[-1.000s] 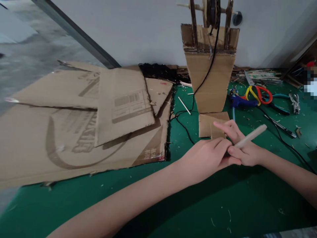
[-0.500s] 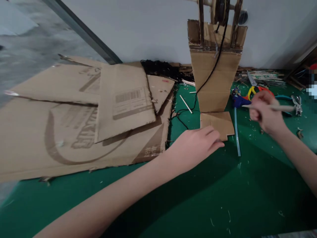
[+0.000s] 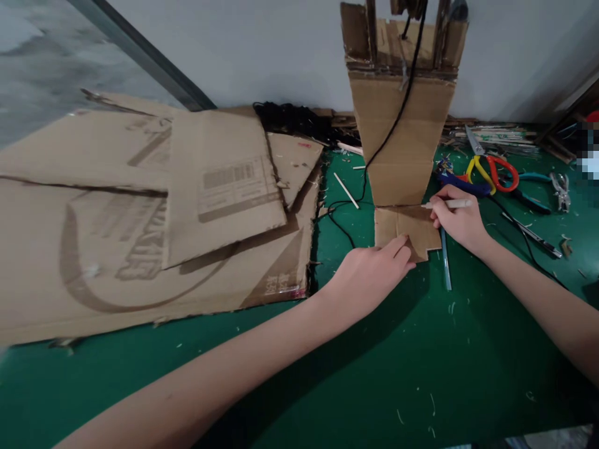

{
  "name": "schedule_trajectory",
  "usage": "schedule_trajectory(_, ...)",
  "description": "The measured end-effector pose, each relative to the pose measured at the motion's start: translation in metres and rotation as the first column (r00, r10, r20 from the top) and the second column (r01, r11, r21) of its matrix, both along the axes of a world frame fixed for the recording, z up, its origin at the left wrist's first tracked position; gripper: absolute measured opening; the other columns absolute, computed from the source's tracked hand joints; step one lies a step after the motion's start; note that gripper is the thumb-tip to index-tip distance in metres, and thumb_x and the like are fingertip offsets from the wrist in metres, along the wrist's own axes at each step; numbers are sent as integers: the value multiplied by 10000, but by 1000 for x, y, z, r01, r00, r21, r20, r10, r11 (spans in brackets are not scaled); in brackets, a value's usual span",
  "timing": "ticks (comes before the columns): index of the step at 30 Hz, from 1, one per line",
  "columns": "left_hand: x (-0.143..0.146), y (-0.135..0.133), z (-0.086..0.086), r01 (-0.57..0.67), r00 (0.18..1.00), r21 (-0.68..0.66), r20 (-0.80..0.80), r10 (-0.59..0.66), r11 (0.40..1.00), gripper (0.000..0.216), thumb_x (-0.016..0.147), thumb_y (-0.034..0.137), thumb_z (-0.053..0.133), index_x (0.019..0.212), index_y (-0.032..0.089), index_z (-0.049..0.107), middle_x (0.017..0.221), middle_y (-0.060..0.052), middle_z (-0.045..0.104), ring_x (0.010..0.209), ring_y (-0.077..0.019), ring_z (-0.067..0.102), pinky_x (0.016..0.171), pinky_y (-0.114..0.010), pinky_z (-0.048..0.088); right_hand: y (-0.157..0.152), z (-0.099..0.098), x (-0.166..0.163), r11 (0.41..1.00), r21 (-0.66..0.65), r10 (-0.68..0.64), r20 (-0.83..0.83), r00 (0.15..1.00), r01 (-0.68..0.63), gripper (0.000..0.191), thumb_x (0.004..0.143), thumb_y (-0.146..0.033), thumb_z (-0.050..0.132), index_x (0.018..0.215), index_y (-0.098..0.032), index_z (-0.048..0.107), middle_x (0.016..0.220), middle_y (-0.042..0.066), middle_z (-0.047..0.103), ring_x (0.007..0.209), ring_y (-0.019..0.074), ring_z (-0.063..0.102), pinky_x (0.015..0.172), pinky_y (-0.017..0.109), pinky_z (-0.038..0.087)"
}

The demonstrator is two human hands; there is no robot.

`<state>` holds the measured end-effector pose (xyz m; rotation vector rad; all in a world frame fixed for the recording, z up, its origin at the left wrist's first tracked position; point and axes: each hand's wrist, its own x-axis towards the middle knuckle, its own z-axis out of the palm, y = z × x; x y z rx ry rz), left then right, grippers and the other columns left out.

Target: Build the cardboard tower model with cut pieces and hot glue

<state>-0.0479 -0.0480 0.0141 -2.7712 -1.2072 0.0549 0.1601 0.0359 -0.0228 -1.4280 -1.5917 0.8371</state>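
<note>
A small cardboard piece [image 3: 388,223] lies on the green table against the foot of an upright cardboard stand [image 3: 397,137]. My left hand [image 3: 377,274] holds its near edge, fingers pressed together on it; the thumb is partly hidden. My right hand [image 3: 461,218] is closed round a whitish pen [image 3: 461,203]. The pen points left, its tip at the seam where the small piece meets the stand. Below my right hand a clear glue stick [image 3: 445,265] pokes out of a blue glue gun [image 3: 456,182].
Large cardboard sheets [image 3: 126,249] are stacked at the left. Scissors [image 3: 496,168], pliers [image 3: 538,193] and a utility knife [image 3: 533,236] lie at the right. Black cord [image 3: 390,131] hangs down the stand, with a black tangle [image 3: 294,121] behind. A white stick [image 3: 346,190] lies beside the stand.
My right hand has come left with the pen, from above the scissors to the small piece's far edge. My left hand stays on the piece. The view has shifted slightly.
</note>
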Motion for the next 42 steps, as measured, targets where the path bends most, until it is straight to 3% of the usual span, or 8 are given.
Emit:
schedule_trajectory(8, -2, 2, 3, -6, 1000, -54, -13, 5, 999, 319, 1077, 309, 462, 1127, 138, 727, 1446, -94, 664, 751, -192, 771, 464, -317, 509, 1, -2, -1, 1000, 18, 18, 32, 999, -18, 181, 863, -373, 591, 810, -201, 608, 642, -15, 661, 473, 112, 613, 506, 258, 474)
schedule_trajectory(12, -2, 1, 4, -65, 998, -76, 9, 66, 995, 314, 1075, 328, 472, 1135, 161, 731, 1473, -66, 647, 770, -204, 779, 475, -324, 530, 0, -1, 0, 999, 27, 23, 15, 1000, -24, 158, 841, -333, 586, 751, -204, 593, 585, -18, 635, 458, 114, 588, 485, 259, 446)
schedule_trajectory(22, -1, -1, 4, -46, 999, -72, 4, 47, 996, 269, 1051, 303, 528, 1118, 147, 736, 1485, -71, 637, 767, -215, 781, 468, -336, 544, -2, 4, -1, 999, -7, 32, -13, 999, -32, 161, 837, -343, 595, 771, -197, 607, 608, -12, 660, 466, 105, 598, 489, 244, 468)
schedule_trajectory(27, -1, -1, 4, -57, 998, -70, 15, 58, 996, 284, 1055, 307, 514, 1131, 143, 734, 1472, -90, 646, 763, -222, 782, 462, -344, 548, -5, 5, 0, 995, -74, 55, -86, 995, -61, 134, 799, -286, 576, 695, -202, 591, 522, -27, 603, 409, 96, 543, 404, 222, 401)
schedule_trajectory(36, 0, 0, 5, -44, 999, -87, -21, 43, 995, 295, 1062, 305, 500, 1119, 135, 735, 1502, -90, 621, 764, -203, 775, 449, -341, 499, -1, 3, -1, 1000, -4, 28, -47, 999, -28, 186, 851, -372, 628, 790, -197, 615, 639, -3, 676, 472, 96, 604, 472, 222, 467)
schedule_trajectory(42, 1, 0, 8, -59, 998, -95, -39, 56, 994, 292, 1058, 317, 512, 1160, 140, 722, 1499, -57, 629, 762, -210, 774, 442, -358, 499, -4, 8, 0, 996, -72, 51, -78, 996, -57, 162, 778, -236, 564, 618, -212, 555, 475, -34, 576, 361, 85, 488, 367, 215, 349)
